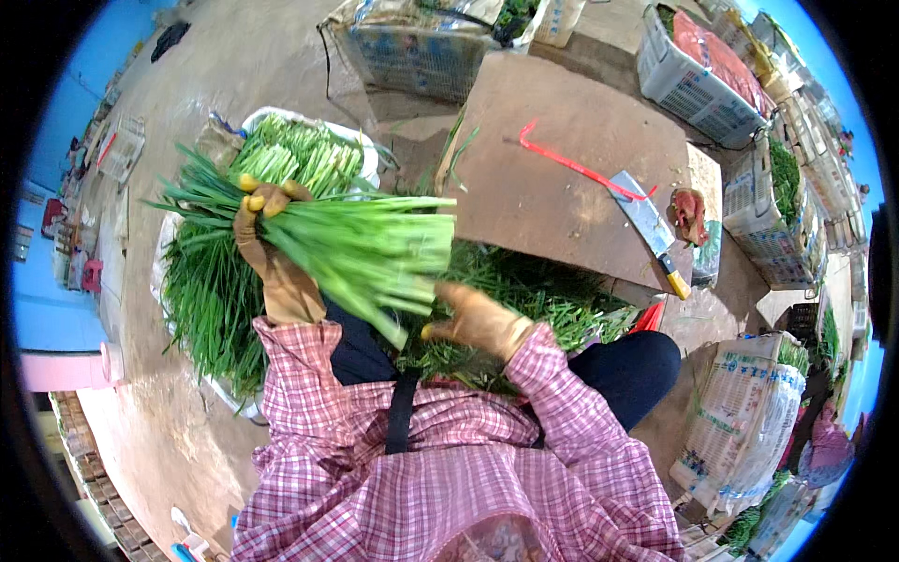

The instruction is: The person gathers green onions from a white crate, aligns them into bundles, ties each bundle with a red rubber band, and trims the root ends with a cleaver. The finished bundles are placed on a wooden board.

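My left hand (270,218), in a tan glove with yellow fingertips, grips a thick bunch of long green leaves (365,239) that look like garlic chives. Pale cut ends point right; the dark leaf tips hang out on the left. My right hand (481,323), gloved too, is beside the lower cut ends with thumb and fingers apart. Whether it touches them is unclear, as the ends are blurred. Below the hands, loose green trimmings (541,295) lie between my knees. A cleaver (642,214) with a yellow-and-black handle rests on a brown board (562,119).
A red strap (569,165) crosses the board, partly over the blade. At its right edge lies a reddish-brown cloth-like item (689,214). Left are a white crate (369,158) of bundled stalks and a heap of leaves (211,302). Large crates (702,95) stand around; a person (829,449) is far right.
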{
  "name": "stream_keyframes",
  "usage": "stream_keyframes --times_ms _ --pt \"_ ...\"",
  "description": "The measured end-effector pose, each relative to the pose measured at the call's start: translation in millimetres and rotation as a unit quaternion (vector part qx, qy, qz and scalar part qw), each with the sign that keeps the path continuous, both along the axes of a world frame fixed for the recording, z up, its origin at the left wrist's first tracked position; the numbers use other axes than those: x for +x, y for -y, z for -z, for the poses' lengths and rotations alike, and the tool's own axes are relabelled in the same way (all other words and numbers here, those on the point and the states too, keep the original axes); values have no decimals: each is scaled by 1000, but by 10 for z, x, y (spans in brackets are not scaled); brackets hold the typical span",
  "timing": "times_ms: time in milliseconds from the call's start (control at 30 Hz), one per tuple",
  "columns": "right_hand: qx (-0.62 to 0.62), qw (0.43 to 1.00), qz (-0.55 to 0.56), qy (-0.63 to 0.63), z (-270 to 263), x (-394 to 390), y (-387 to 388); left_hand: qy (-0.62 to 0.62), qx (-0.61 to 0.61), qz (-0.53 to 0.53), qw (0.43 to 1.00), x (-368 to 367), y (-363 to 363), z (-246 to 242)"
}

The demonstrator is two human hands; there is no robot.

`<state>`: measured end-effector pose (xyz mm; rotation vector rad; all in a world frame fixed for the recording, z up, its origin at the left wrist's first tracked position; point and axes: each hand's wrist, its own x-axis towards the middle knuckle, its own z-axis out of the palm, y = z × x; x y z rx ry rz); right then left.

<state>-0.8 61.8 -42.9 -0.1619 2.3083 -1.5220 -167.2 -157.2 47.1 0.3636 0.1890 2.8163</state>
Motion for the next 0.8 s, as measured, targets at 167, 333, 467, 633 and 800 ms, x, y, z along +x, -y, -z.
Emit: stream_keyframes --times_ms 167,333,467,633,800 --pt "-307 886 349 4 208 51 -269 229 -231 -150 934 -313 -20 235" --pt "-294 838 446 -114 -356 -18 -257 294 -255 -154 908 -371 -120 384" --pt "-286 861 416 -58 -760 -26 -235 307 -279 -160 896 -362 -173 424" --pt "-414 820 390 59 -749 -271 -134 263 -268 -118 919 -194 -326 456" --pt "-426 803 402 107 -575 -345 -181 273 -243 -136 921 -60 -424 431"
